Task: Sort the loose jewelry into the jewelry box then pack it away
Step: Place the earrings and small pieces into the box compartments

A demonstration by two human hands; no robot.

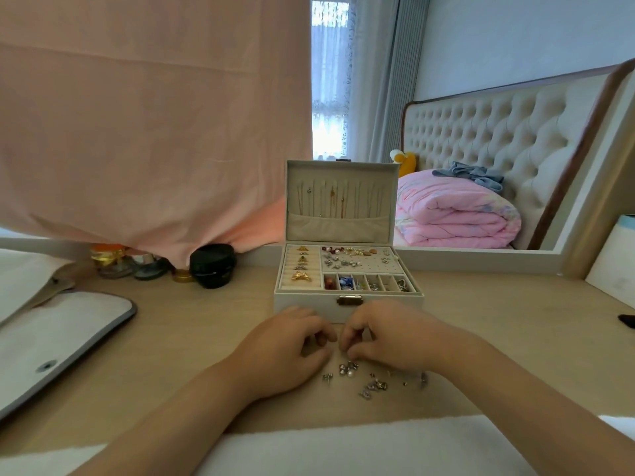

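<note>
Black jar (pixel 212 265), pink cloth (pixel 147 125), folded pink quilt (pixel 453 214), tufted headboard (pixel 488 132).

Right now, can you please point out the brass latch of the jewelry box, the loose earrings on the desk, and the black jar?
brass latch (pixel 349 300), head view, middle of the clasp plate.
loose earrings (pixel 348 367), head view, upper cluster of the scattered pile.
black jar (pixel 213 267), head view, its front wall.

The left hand (pixel 292 345) and right hand (pixel 395 338) are showing bare, with short, rounded fingers. The left forearm (pixel 178 417) and right forearm (pixel 515 383) are also showing uncovered all the way back to the view's lower edge, looking broader as they near it. White cloth (pixel 343 448) is filling the space between them; whether it is clothing cannot be told.
</note>
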